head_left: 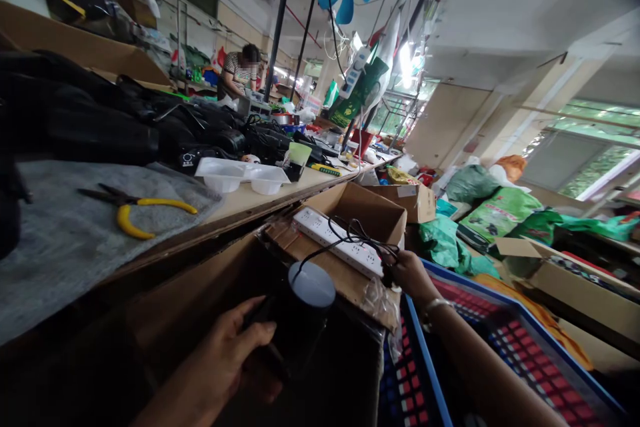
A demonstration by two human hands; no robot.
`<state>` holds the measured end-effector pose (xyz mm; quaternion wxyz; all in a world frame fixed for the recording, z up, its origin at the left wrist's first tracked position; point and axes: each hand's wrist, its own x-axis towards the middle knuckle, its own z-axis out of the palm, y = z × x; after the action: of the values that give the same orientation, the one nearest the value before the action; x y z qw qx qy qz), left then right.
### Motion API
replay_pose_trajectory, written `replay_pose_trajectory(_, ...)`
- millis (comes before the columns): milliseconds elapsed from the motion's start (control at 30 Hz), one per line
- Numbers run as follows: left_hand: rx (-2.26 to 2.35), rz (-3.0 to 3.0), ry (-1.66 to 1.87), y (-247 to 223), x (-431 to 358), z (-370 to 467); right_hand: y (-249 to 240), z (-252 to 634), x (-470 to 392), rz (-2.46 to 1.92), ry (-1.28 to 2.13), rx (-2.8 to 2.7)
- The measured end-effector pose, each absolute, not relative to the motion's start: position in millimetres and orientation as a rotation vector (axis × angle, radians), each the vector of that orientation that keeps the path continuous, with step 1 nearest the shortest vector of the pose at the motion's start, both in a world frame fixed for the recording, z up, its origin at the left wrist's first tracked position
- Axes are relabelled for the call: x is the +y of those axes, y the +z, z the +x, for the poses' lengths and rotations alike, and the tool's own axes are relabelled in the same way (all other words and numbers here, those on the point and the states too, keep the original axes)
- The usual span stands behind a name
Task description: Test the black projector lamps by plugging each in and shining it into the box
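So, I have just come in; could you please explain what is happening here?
A person's left hand holds a black device with a round grey end. A black cable runs from it, looping over a white power strip that lies on cardboard. The right hand is at the strip's near end; what it grips is hard to tell. Yellow-handled pliers lie on grey sheeting to the left.

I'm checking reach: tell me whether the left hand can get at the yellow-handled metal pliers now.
Probably not at once: the left hand is holding a black cylindrical appliance with a grey round end. Otherwise the way looks free, since the pliers lie uncovered on the wrinkled grey sheet.
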<state>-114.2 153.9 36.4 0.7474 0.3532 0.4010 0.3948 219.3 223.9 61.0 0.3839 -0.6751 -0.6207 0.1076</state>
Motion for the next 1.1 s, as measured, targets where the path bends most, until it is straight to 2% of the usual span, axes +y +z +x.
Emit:
replay_pose_trajectory(100,0.888,0.762,0.850,32.8,156.9,-110.0,66.5,217.3,255.3,-1.621,0.548,-1.526)
replay_pose_trajectory(233,0.903,0.736,0.819,29.9,158.9,-108.6,67.2,217.0,281.7,-1.574,0.619,-1.459)
replay_pose_trajectory(333,0.917,0.702,0.816,27.8,159.5,-108.9,65.6,218.1,292.2,-1.593,0.507,-1.533)
replay_pose_trajectory(533,0.871,0.700,0.805,22.5,161.4,-109.9,70.1,208.1,292.2,-1.748,0.007,-1.973)
replay_pose_trajectory(867,0.654,0.735,0.796,34.7,173.2,-100.4,37.6,196.3,282.7,-1.758,0.019,-1.715)
replay_pose_trajectory(1100,0.626,0.776,0.823,34.3,177.7,-98.1,26.1,203.1,290.2,-1.626,0.165,-1.605)
